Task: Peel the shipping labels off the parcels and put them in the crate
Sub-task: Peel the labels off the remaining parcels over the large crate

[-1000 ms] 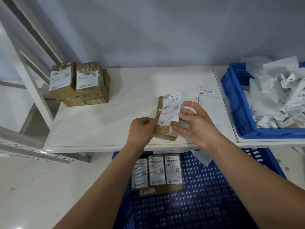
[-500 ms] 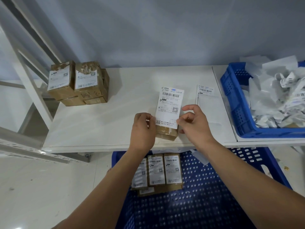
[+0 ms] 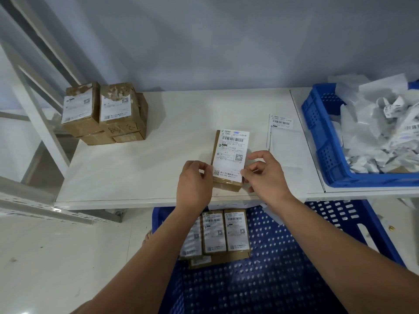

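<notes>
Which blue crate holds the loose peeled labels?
The crate on the table at right, heaped with crumpled white labels. The floor crate holds labelled parcels instead.

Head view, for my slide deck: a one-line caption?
Both hands pinch a shipping label on a brown parcel.

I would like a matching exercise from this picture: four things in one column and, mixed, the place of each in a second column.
Things:
1. parcel between the hands
2. stacked parcels
3. crumpled labels
4. three labelled parcels

Places:
A. blue crate on the table, right
B. table's front edge
C. blue crate below the table
D. table's back left corner

Pairs: 1-B, 2-D, 3-A, 4-C
</notes>
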